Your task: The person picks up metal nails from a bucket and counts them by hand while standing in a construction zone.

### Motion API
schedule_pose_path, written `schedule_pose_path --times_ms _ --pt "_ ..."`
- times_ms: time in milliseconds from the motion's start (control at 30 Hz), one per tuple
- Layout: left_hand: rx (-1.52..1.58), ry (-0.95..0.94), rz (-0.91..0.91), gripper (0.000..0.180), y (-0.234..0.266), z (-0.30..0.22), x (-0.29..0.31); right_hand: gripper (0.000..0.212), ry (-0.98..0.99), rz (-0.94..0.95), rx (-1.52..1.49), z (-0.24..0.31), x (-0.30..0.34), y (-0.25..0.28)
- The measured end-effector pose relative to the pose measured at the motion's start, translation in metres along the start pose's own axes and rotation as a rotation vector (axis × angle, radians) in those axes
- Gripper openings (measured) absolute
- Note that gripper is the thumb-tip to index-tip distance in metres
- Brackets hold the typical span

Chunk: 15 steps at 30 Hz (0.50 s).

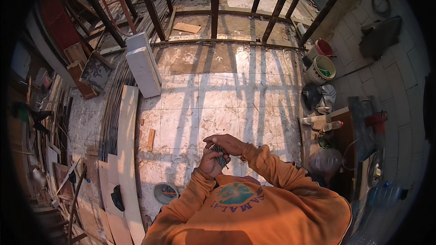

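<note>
Close in front of my orange sweatshirt, my left hand (pixel 210 163) is closed around a bundle of thin grey pieces that look like tie wires (pixel 221 156). The bundle's lower ends stick out below the fingers. My right hand (pixel 230 144) lies across the top of it, fingers reaching over toward the left hand and touching the bundle's upper end. Those right fingers look stretched out and held together rather than wrapped around the wires. Part of the bundle is hidden by both hands.
Left on the tiled floor are a small bucket (pixel 165 193), long boards (pixel 129 154), dark rods (pixel 113 113) and white blocks (pixel 143 66). Upright posts (pixel 215 4) stand ahead. Buckets (pixel 319 70) and a cluttered bench (pixel 359 129) line the right wall.
</note>
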<state>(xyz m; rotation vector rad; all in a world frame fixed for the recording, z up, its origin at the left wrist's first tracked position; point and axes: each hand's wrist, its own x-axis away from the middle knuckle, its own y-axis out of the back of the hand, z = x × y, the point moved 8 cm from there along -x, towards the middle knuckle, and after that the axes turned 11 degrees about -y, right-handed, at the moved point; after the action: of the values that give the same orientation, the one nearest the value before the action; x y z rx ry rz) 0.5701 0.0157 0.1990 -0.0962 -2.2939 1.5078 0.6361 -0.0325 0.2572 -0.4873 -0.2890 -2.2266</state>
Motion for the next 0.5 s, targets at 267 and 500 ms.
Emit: schedule_pose_path --times_ms 267,500 --pt "0.132 0.075 0.196 0.043 -0.133 -0.057 -0.235 0.037 0.198 -1.015 -0.012 0.039 0.045 0.229" --pt "0.208 0.017 0.231 0.053 -0.224 -0.038 -0.424 0.047 0.294 -0.985 -0.015 0.058 0.004 0.405"
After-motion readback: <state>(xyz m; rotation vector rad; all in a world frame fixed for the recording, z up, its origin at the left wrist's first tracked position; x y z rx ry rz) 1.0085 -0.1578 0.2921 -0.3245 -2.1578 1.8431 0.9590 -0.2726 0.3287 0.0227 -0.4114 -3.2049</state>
